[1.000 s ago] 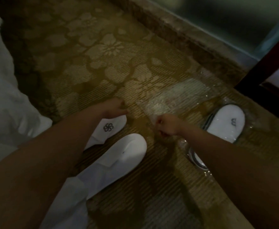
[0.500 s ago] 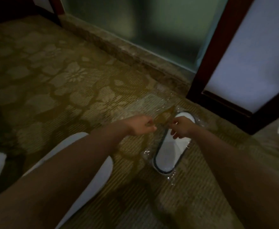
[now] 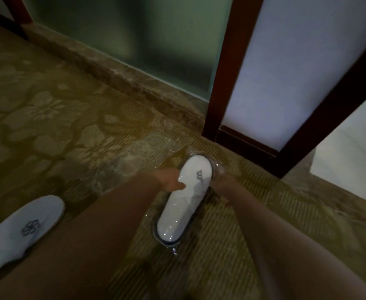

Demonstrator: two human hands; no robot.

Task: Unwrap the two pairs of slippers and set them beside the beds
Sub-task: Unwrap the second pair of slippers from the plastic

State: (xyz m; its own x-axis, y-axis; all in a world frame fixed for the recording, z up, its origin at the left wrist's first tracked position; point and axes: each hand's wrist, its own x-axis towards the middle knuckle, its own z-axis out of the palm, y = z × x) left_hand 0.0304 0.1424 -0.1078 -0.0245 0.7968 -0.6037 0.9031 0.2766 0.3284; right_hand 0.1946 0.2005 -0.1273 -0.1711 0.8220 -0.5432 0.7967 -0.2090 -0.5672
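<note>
A flower-patterned carpet (image 3: 47, 131) runs up to a stone sill below a frosted glass panel (image 3: 134, 40) and a dark wooden door frame (image 3: 227, 72). On it, at the lower left, lies one bare white slipper (image 3: 21, 228) with a flower logo. Well to its right, near the foot of the frame, is a pair of white slippers in clear plastic (image 3: 184, 208). The left hand (image 3: 171, 180) grasps that pack from the left with its thumb over the top, while the right hand (image 3: 223, 182) is against its right side, fingers hidden behind it, so I cannot tell its grip.
</note>
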